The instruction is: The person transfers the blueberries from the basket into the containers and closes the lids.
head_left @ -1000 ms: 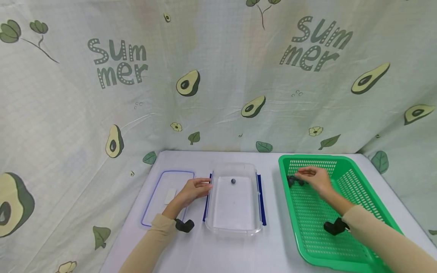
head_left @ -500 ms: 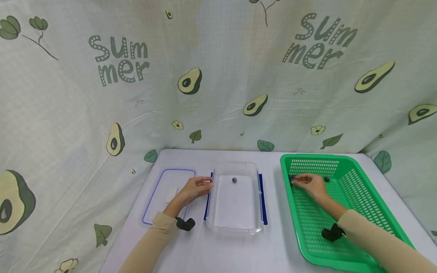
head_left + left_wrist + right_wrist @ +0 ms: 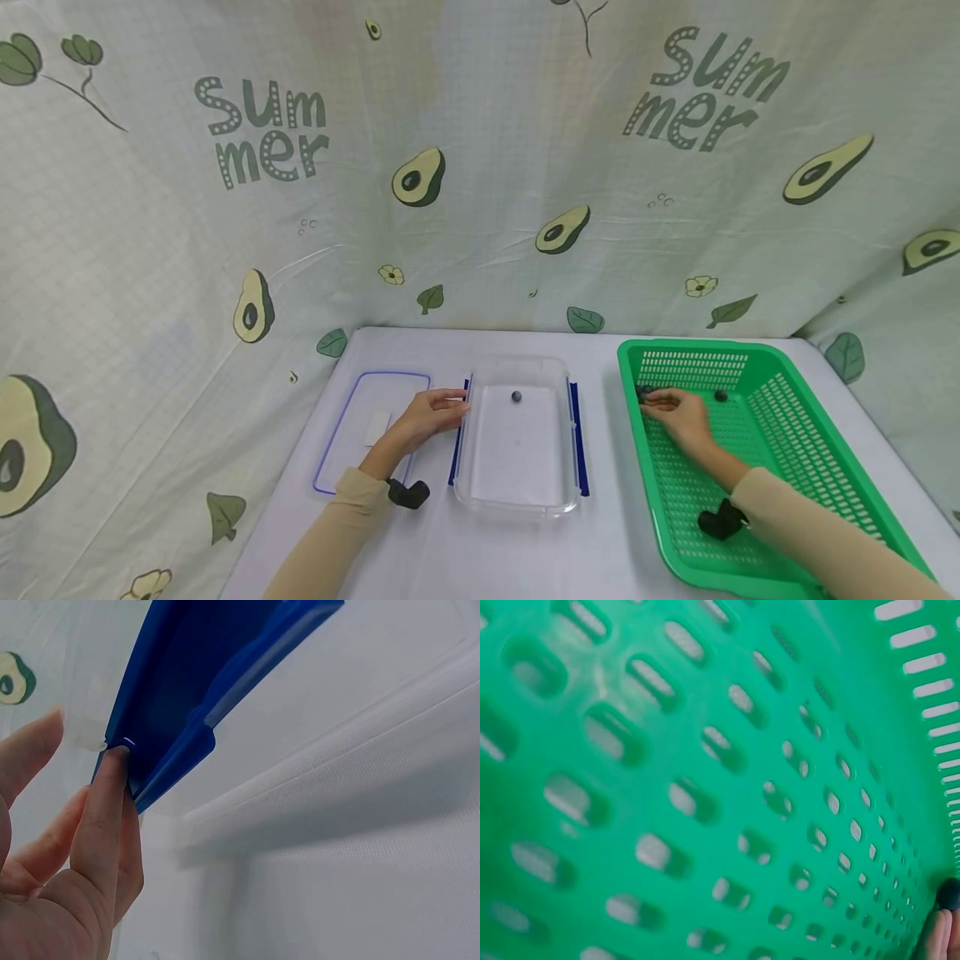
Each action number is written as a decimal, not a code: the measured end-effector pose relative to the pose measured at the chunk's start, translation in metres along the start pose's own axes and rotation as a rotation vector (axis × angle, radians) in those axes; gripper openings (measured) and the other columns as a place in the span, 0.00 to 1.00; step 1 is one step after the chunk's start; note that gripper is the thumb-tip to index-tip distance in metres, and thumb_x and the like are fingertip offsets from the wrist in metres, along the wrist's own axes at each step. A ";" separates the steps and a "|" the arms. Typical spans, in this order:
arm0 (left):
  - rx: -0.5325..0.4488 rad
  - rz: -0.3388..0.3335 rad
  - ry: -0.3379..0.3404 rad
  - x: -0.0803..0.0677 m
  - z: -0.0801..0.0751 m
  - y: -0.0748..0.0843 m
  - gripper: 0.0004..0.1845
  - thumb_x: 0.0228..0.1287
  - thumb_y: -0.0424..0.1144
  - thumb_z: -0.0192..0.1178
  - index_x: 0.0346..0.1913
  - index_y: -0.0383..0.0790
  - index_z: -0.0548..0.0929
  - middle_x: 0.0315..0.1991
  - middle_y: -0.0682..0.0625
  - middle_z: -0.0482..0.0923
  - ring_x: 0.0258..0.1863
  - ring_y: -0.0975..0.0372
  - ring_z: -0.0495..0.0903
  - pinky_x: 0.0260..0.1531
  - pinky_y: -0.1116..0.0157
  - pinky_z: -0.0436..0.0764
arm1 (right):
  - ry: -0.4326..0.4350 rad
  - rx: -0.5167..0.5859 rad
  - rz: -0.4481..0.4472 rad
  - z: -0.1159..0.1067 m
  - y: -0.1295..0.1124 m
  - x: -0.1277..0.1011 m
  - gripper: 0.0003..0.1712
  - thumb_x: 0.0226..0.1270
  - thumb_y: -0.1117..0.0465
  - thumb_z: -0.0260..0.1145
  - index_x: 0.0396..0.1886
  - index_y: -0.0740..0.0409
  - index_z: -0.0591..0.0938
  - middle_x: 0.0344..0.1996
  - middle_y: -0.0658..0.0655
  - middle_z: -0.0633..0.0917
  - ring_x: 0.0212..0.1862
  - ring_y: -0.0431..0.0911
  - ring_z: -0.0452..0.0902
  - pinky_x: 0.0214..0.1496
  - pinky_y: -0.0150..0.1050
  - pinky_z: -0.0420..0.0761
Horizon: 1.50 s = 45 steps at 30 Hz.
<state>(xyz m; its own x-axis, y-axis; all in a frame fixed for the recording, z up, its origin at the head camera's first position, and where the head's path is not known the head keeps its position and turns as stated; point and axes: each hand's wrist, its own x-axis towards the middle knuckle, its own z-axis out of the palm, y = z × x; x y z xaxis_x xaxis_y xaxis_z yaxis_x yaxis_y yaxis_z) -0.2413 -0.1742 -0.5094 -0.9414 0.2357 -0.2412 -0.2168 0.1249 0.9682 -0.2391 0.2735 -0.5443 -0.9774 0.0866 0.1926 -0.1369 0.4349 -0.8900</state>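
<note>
In the head view, my left hand touches the left edge of a clear plastic box. The left wrist view shows its fairly straight fingertips against the blue latch flap, with the thumb apart from it. One blueberry lies inside the box. My right hand reaches into the green basket, fingers bent, at the far left corner beside dark blueberries. A blueberry meets its fingertips in the right wrist view; whether they pinch it is hidden. Another blueberry lies farther right.
A clear lid with a blue rim lies left of the box, partly behind the left arm. A second blue flap hangs on the box's right side. Printed cloth stands behind the white table.
My right hand has dipped left among the blueberries, then drawn slightly nearer. A blueberry to its right has come into view. The left hand stays at the box.
</note>
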 end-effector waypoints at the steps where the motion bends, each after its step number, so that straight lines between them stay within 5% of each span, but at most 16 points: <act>1: 0.000 -0.001 0.000 0.000 0.000 0.000 0.25 0.67 0.35 0.67 0.63 0.29 0.76 0.50 0.40 0.83 0.54 0.48 0.81 0.52 0.60 0.83 | 0.004 0.002 0.000 0.001 0.000 0.000 0.15 0.58 0.74 0.74 0.42 0.80 0.82 0.35 0.73 0.85 0.29 0.30 0.79 0.32 0.24 0.82; 20: 0.018 -0.005 -0.006 -0.001 -0.002 -0.002 0.25 0.66 0.36 0.68 0.63 0.30 0.77 0.51 0.40 0.82 0.54 0.47 0.81 0.51 0.60 0.83 | 0.102 -0.075 0.030 0.011 -0.005 -0.004 0.12 0.54 0.76 0.74 0.37 0.79 0.83 0.31 0.71 0.86 0.24 0.26 0.76 0.28 0.20 0.79; 45: 0.002 -0.012 -0.008 -0.001 -0.001 0.002 0.25 0.67 0.35 0.67 0.63 0.28 0.76 0.52 0.39 0.82 0.55 0.46 0.80 0.51 0.60 0.83 | 0.024 -0.148 -0.033 0.002 -0.011 -0.003 0.12 0.57 0.71 0.74 0.39 0.77 0.85 0.32 0.69 0.87 0.27 0.30 0.77 0.27 0.23 0.78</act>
<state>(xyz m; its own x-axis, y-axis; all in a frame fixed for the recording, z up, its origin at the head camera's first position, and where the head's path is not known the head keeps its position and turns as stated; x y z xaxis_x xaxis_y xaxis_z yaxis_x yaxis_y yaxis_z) -0.2409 -0.1752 -0.5067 -0.9366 0.2417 -0.2536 -0.2279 0.1294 0.9650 -0.2352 0.2670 -0.5353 -0.9684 0.0903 0.2325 -0.1424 0.5652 -0.8126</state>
